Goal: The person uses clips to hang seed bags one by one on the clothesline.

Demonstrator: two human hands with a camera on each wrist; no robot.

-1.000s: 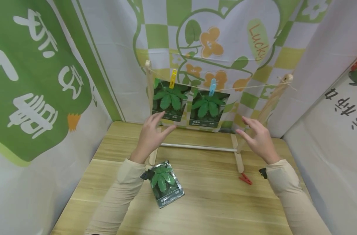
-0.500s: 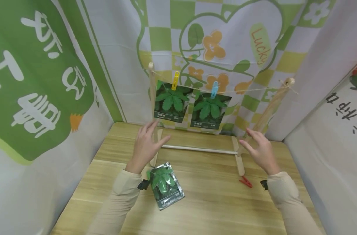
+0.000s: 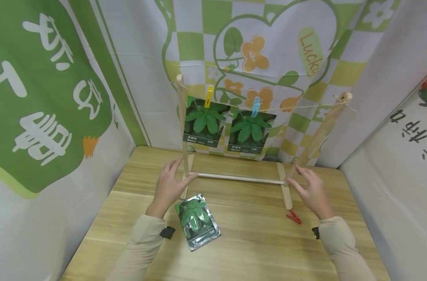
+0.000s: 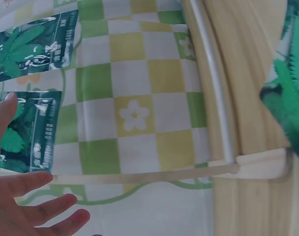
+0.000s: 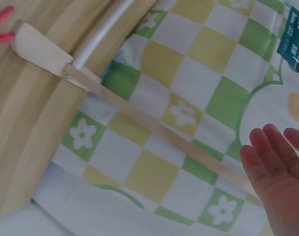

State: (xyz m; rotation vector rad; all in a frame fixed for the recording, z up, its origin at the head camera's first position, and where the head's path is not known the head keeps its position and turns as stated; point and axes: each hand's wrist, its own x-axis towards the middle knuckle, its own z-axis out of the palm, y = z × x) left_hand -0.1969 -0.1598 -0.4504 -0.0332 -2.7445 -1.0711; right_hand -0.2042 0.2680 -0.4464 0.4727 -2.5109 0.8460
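A wooden frame stands on the table, its left post (image 3: 181, 117) and right post (image 3: 320, 134) joined low down by a silvery rod (image 3: 239, 178). From the string (image 3: 301, 107) between the post tops hang two green seed packets: the left packet (image 3: 200, 125) under a yellow clothespin (image 3: 209, 97), the right packet (image 3: 250, 132) under a blue clothespin (image 3: 256, 107). My left hand (image 3: 168, 189) is at the foot of the left post, thumb by the rod's end. By the right post's foot is my right hand (image 3: 311, 191). Both wrist views show extended fingers, holding nothing.
Another seed packet (image 3: 198, 222) lies on the wooden table (image 3: 255, 242), in front of the frame's left foot. Touching the right foot (image 3: 287, 197) is a red clothespin (image 3: 294, 217). A patterned cloth (image 3: 188, 47) hangs close behind the frame, with cloth walls at both sides.
Both hands have come down from beside the hanging packets to the lower ends of the posts. Packets, clothespins and frame stay as they were; the head view has shifted slightly.
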